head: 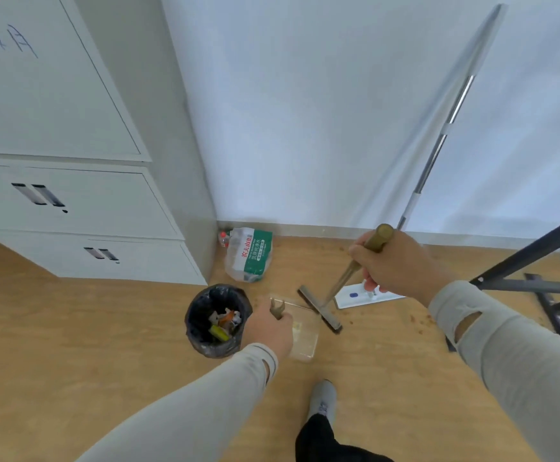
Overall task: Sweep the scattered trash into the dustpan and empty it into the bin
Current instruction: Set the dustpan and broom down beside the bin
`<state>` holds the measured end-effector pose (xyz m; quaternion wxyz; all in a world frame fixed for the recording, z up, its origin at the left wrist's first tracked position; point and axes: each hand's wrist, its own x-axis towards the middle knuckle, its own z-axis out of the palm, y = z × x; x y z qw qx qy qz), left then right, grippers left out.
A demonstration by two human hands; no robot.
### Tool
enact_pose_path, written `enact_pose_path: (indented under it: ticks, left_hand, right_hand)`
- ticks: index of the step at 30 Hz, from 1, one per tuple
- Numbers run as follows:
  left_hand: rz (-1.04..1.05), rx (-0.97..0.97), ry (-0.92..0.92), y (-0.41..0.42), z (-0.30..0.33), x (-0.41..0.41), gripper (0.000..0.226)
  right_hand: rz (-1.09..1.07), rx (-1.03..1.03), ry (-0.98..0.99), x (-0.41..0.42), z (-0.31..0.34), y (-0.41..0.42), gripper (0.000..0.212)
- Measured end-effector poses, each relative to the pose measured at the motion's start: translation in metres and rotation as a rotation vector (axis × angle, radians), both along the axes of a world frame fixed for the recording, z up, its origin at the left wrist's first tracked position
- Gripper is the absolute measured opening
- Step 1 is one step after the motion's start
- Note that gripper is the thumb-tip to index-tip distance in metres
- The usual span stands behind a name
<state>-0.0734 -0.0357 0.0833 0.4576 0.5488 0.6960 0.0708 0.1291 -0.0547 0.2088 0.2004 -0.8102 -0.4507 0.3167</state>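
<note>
Left hand (270,328) grips dustpan (303,338), right hand (395,265) grips broom (320,308)

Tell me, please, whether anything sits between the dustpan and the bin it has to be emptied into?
Nothing visible does. The clear dustpan, held by the left hand, lies on the floor right beside the black-lined bin, whose mouth is open and uncovered. The right hand holds the broom on the dustpan's far side, away from the bin.

We see a grey filing cabinet (72,195) at left on a wood floor (72,345), crushed water bottle (248,253) in the corner by the white wall (321,111), flat mop (438,155) leaning on it, black stand legs (538,278) right.
</note>
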Motion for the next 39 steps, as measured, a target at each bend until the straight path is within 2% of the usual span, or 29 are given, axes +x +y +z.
enact_pose_path:
  ticks: [2, 6, 10, 15, 19, 25, 31, 36, 39]
  left_hand:
    - [0.012, -0.030, 0.016, 0.005, -0.017, 0.023, 0.043]
    - [0.072, -0.123, -0.001, 0.015, -0.061, 0.071, 0.037]
    - [0.114, -0.207, -0.047, 0.024, -0.097, 0.102, 0.041]
    - [0.152, -0.229, -0.096, 0.035, -0.124, 0.125, 0.032]
    - [0.147, -0.215, -0.103, 0.046, -0.133, 0.144, 0.040]
    - [0.167, -0.175, -0.081, 0.053, -0.128, 0.165, 0.036]
    - [0.120, -0.171, -0.124, 0.062, -0.135, 0.164, 0.051]
    - [0.134, -0.303, -0.254, 0.079, -0.149, 0.147, 0.056]
    - [0.165, -0.365, -0.322, 0.085, -0.155, 0.141, 0.045]
  right_hand:
    - [0.063, -0.031, -0.052, 0.015, -0.006, 0.017, 0.034]
    - [0.242, -0.079, -0.166, 0.046, -0.026, 0.056, 0.039]
    - [0.326, -0.076, -0.156, 0.062, -0.040, 0.082, 0.038]
    - [0.450, -0.108, -0.157, 0.068, -0.052, 0.099, 0.041]
    - [0.509, -0.094, -0.141, 0.073, -0.062, 0.104, 0.043]
    - [0.572, -0.105, -0.124, 0.076, -0.065, 0.110, 0.042]
    - [0.628, -0.116, -0.088, 0.076, -0.046, 0.124, 0.043]
    - [0.655, -0.119, -0.119, 0.066, -0.049, 0.134, 0.043]
    - [0.670, -0.117, -0.123, 0.059, -0.056, 0.136, 0.042]
